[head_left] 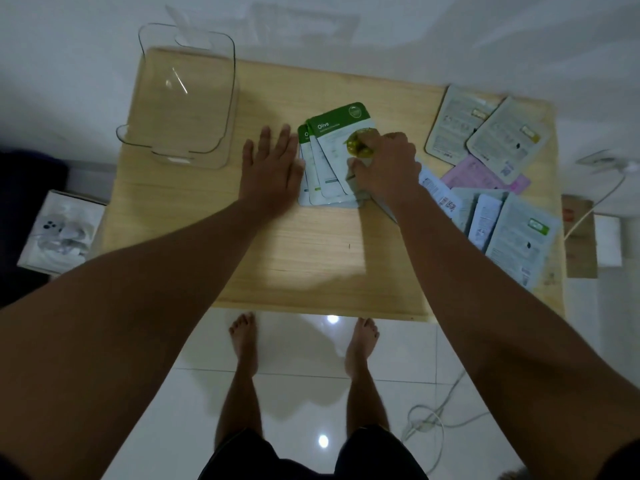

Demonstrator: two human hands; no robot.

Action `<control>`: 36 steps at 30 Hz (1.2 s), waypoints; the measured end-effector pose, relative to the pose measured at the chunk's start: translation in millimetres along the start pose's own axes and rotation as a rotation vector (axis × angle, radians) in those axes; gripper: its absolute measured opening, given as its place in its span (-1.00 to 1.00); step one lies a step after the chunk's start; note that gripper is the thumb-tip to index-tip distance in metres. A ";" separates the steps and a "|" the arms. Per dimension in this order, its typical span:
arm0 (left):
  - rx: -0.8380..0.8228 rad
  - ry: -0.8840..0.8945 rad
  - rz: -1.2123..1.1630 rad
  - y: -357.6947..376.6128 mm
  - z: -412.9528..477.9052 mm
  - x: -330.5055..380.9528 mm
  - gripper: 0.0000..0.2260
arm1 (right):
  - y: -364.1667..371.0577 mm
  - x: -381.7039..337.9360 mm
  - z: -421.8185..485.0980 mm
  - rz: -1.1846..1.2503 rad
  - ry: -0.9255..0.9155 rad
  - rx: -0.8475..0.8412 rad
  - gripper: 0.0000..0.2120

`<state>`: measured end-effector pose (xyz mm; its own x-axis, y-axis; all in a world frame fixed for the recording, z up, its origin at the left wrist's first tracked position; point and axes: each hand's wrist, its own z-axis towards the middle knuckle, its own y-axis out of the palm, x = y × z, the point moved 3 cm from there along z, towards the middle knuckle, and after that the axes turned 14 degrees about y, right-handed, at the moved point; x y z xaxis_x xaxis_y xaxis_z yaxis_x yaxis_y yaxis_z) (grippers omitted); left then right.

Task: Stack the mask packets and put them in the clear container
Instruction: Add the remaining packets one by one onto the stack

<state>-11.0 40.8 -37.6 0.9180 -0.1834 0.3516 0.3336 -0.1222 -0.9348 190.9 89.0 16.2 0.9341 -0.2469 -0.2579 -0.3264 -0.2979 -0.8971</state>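
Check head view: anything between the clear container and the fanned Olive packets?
Only the left hand, flat on the bare wooden table, between the clear container and the Olive packets.

Both hands on fanned Olive packets [332, 157], left hand [273, 168] flat, right hand [384, 168] curled, clear container [180, 95] nearby

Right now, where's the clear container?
In the head view, the clear container sits empty on the table's far left corner, left of the left hand and the Olive packets.
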 end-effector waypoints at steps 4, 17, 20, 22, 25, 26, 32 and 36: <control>-0.014 0.014 0.034 3.0 -1.7 1.2 -0.45 | 6.4 -6.8 -5.6 0.099 -0.012 -0.007 -0.46; -0.010 -0.020 0.065 1.6 1.2 2.1 -0.40 | -39.3 98.7 21.9 -0.118 0.199 -0.119 0.02; 0.000 -0.038 0.058 -0.3 1.7 2.7 -0.41 | -40.9 94.6 16.2 0.048 0.236 -0.132 -0.09; 0.005 -0.035 0.041 -0.6 1.2 2.8 -0.42 | -43.1 96.0 15.0 0.054 0.221 -0.115 -0.38; 0.020 -0.025 -0.005 -1.0 -0.4 2.9 -0.44 | -51.4 101.7 11.7 0.164 0.226 -0.061 -0.77; 0.022 -0.026 -0.006 -0.9 -0.9 2.3 -0.44 | -55.8 102.2 11.1 0.199 0.236 -0.055 -0.80; 0.006 -0.033 0.012 -1.9 0.2 1.7 -0.42 | -99.3 88.2 4.3 0.092 0.178 0.138 -0.72; 0.012 -0.031 0.012 -1.3 -0.6 2.2 -0.42 | -117.2 56.5 1.4 0.144 0.062 0.262 -0.78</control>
<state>-9.5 40.0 -35.6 0.9281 -0.1543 0.3389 0.3250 -0.1083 -0.9395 282.0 111.3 106.2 0.8676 -0.3278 -0.3739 -0.3989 -0.0098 -0.9169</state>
